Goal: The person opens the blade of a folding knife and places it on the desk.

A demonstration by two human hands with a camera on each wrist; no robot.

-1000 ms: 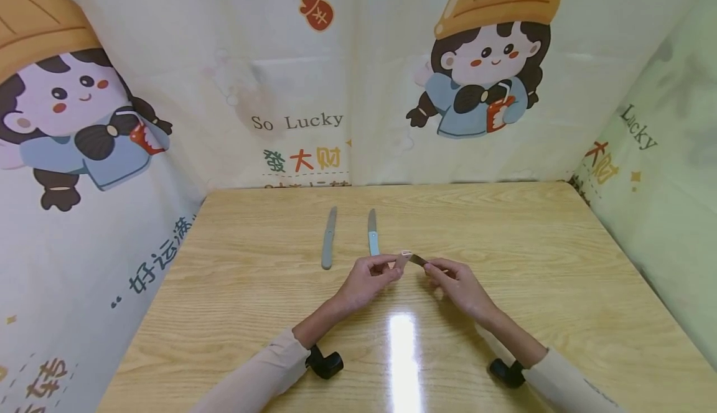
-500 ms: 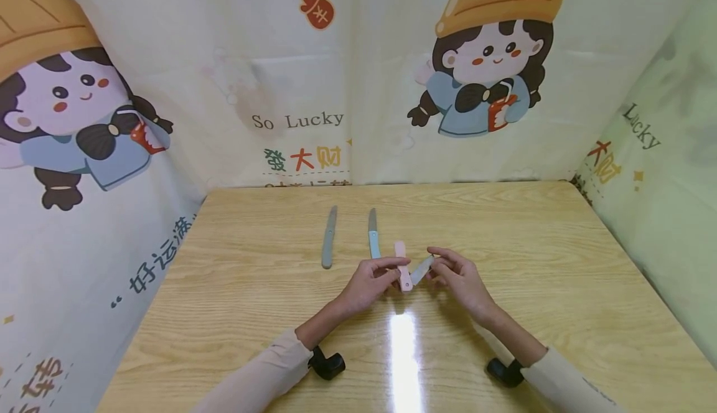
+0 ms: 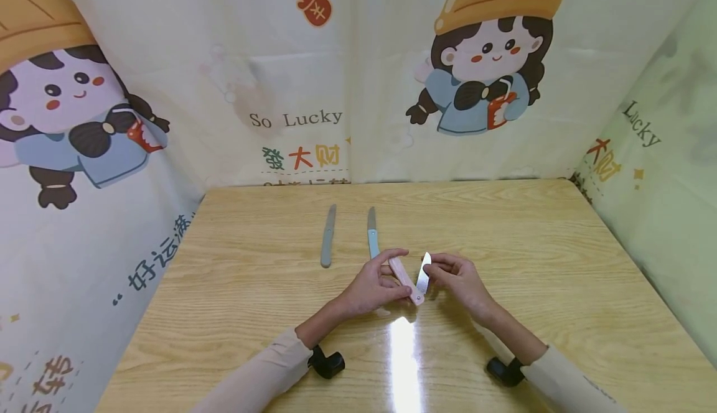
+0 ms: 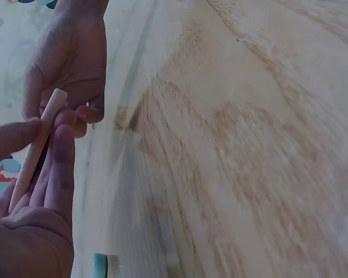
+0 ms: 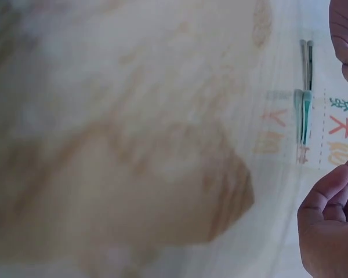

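A pink folding knife (image 3: 401, 273) is held above the table, its pivot end towards the person. Its bright blade (image 3: 424, 274) stands partly out, at a slant to the handle. My left hand (image 3: 370, 285) grips the pink handle between thumb and fingers. In the left wrist view the handle (image 4: 37, 142) lies along the fingers with the thumb on top; the blade is hidden there. My right hand (image 3: 462, 283) pinches the blade between thumb and fingers. At the right wrist view's edge only part of the right hand (image 5: 330, 237) shows.
Beyond the hands, a grey-handled knife (image 3: 328, 239) and a light-blue-handled knife (image 3: 372, 232) lie on the wooden table (image 3: 246, 301), blades pointing away. The blue handle's near end is behind the left hand. A printed curtain (image 3: 381, 89) hangs behind the table.
The pink knife was seen end-on, then swung into view with its blade out to the right. Since then its handle top has tilted left and the blade has become steeper. Both hands keep hold.
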